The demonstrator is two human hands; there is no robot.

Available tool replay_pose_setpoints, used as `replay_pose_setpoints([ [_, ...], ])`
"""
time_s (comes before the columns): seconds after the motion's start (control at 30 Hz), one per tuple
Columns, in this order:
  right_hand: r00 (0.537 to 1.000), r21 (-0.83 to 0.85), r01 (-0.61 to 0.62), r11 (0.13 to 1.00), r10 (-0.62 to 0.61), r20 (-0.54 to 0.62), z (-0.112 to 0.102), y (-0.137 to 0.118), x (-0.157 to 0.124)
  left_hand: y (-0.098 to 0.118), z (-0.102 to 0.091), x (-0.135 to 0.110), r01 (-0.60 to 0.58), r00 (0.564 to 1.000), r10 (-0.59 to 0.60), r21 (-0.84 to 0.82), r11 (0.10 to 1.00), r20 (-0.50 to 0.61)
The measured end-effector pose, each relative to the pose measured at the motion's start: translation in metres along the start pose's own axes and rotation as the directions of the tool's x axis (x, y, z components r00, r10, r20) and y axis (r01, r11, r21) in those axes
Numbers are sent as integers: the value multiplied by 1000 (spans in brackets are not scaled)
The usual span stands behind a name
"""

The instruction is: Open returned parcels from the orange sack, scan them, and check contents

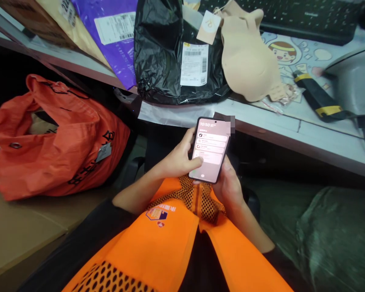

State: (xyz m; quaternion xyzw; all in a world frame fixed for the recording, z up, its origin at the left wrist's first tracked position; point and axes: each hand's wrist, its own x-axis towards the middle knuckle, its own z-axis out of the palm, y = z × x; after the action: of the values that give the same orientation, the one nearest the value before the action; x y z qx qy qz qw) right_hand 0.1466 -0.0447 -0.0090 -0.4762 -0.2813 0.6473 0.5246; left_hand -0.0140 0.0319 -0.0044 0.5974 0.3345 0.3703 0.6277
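A lit smartphone (211,170) is held upright over my lap, its screen showing the time and several notification bars. My left hand (181,156) grips its left edge, with the thumb resting on the lower part of the screen. Around the lower right side of the phone, my right hand (229,182) is closed, and its fingers are mostly hidden behind the case. Beyond the phone, a black plastic mailing bag (161,65) with a white label lies at the desk edge. A beige bra (246,56) with a hang tag rests against that bag.
An orange drawstring bag (88,121) stands on cardboard (27,227) at the left. Purple (109,48) and cream (82,36) mailing bags lie along the desk. Toward the right are a black keyboard (310,20), a black-and-yellow utility knife (319,97) and a grey corded device (357,77).
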Motion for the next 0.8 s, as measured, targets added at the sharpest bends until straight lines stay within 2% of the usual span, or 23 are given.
replay_pose_setpoints([
  [0.17,1000,-23,11,1000,-10,10,-1,1,-1,-1,-1,-1,1,1000,-1,62,998,-2],
  [0.33,996,-35,-32,999,34,77,-7,0,-4,-2,-3,0,-40,999,41,-35,999,31],
  [0.43,992,-69,-12,998,21,126,-9,-3,-6,-1,-3,2,-48,999,49,-89,995,18],
  [0.6,992,-154,26,988,-6,127,-9,-6,-6,-3,0,1,-47,999,45,-143,989,-17],
  [0.8,993,-179,45,983,-24,118,-10,-5,-7,-2,4,2,-49,998,41,-171,984,-50],
])
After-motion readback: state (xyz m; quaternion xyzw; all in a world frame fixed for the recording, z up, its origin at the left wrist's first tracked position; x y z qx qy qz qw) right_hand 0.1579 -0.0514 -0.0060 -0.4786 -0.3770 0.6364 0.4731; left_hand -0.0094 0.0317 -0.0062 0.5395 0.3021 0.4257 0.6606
